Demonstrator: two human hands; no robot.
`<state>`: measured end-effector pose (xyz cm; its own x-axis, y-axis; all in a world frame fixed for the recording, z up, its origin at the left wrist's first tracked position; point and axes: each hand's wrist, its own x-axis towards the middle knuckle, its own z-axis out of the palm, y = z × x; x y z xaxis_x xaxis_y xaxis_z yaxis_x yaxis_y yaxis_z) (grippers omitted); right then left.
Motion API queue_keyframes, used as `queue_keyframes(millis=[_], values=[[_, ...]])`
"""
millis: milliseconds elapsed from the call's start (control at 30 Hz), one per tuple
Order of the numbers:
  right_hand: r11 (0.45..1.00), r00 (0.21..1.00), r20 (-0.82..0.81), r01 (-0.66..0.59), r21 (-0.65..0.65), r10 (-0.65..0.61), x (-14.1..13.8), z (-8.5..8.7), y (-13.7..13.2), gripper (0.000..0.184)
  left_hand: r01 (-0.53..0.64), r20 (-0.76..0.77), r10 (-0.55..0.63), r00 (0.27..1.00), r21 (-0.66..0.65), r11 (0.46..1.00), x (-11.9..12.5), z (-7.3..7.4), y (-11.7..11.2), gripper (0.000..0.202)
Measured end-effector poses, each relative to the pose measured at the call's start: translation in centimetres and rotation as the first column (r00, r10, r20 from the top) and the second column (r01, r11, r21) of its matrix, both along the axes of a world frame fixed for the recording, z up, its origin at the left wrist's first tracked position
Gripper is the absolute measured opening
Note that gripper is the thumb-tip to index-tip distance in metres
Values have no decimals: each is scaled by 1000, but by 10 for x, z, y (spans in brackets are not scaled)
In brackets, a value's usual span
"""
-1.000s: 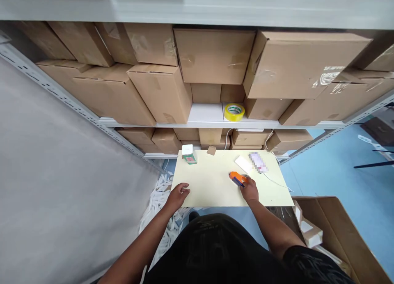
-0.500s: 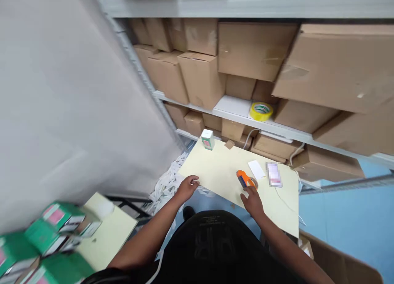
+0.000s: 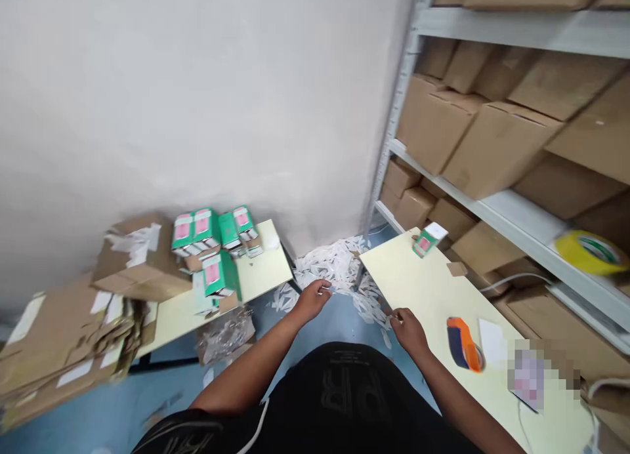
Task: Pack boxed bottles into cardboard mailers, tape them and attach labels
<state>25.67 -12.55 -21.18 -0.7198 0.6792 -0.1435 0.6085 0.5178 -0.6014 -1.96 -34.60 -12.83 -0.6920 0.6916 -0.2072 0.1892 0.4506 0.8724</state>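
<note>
My left hand [image 3: 314, 300] hangs above the gap between two tables, fingers loosely bent and nothing visible in them. Beside the near edge of the right table [image 3: 394, 270] is my right hand [image 3: 409, 330], also loosely curled, with no object seen in it. The nearest thing on that table is an orange and dark blue tape dispenser [image 3: 463, 344], apart from the right hand. Behind it a white paper [image 3: 491, 342] lies flat. A small green and white box [image 3: 428, 239] stands at the table's far corner.
On the left table [image 3: 268, 264] stand several green boxes [image 3: 220, 273] and a brown carton [image 3: 142, 254]. Flattened cardboard [image 3: 54, 339] lies farther left. Paper strips [image 3: 329, 264] cover the floor between the tables. A shelf [image 3: 492, 211] holds cartons and yellow tape [image 3: 588, 252].
My view has swung left, bringing the left table and its green boxes into fuller sight. My right hand has moved from beside the tape dispenser to the table's near edge.
</note>
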Motion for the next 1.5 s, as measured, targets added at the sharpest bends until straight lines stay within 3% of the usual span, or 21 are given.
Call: queue_keyframes(millis=[200, 433, 567, 733, 933, 1000, 1133, 1300, 1400, 1500], values=[[995, 995, -46, -88, 42, 90, -73, -2, -62, 33, -230, 37, 230, 973, 15, 973, -27, -15, -123, 28], [974, 970, -93, -221, 44, 224, -166, 22, -166, 35, -373, 63, 368, 928, 95, 923, -57, -15, -255, 27], [942, 936, -106, -334, 18, 334, -205, 34, -213, 35, -471, 85, 464, 882, 102, 876, -74, -12, -310, 29], [876, 872, -116, -482, -30, 476, -256, 45, -240, 33, -609, 65, 606, 793, 105, 786, -88, -14, -359, 30], [758, 767, -151, -641, -120, 624, -341, 59, -275, 34, -771, 46, 769, 637, 23, 637, -111, -22, -409, 27], [682, 696, -181, -717, -142, 694, -371, 65, -290, 34, -830, -3, 830, 557, -22, 557, -125, -25, -427, 26], [472, 493, -237, -870, -142, 837, -429, 80, -321, 30, -901, -175, 888, 426, -174, 398, -153, -23, -468, 24], [300, 318, -252, -948, -108, 914, -482, 96, -359, 28, -861, -430, 757, 491, -374, 346, -169, -14, -524, 27], [254, 275, -250, -961, -112, 928, -496, 98, -384, 32, -853, -471, 724, 505, -399, 336, -179, -15, -561, 48], [242, 258, -225, -966, -93, 940, -498, 95, -407, 32, -802, -525, 619, 584, -490, 341, -198, -24, -599, 76]])
